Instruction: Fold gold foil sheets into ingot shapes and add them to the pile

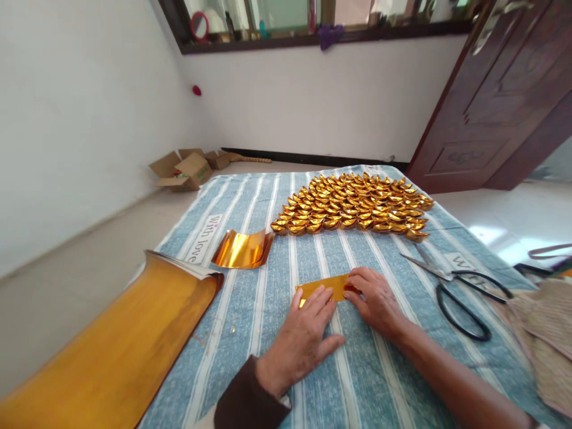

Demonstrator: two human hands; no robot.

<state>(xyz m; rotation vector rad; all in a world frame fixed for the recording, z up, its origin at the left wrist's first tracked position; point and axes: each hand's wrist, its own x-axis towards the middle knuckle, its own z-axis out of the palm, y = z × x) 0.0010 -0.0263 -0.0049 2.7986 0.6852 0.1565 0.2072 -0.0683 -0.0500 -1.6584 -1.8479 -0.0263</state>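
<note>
A folded strip of gold foil paper (328,287) lies on the striped cloth in front of me. My left hand (306,330) rests on its left part, fingers stretched out flat and thumb apart. At the strip's right end, my right hand (373,298) is closed, with thumb and fingertips pinching the edge; the fingertips partly cover that end. Beyond my hands are rows of many folded gold paper ingots (353,205). To the left sits a small stack of curled gold foil sheets (243,249).
Large gold paper sheets (129,333) hang over the table's left side. Black-handled scissors (462,292) lie open at the right, near a beige fabric item (545,339). A cardboard box (187,170) stands on the floor at back left. A brown door (487,101) is at the right.
</note>
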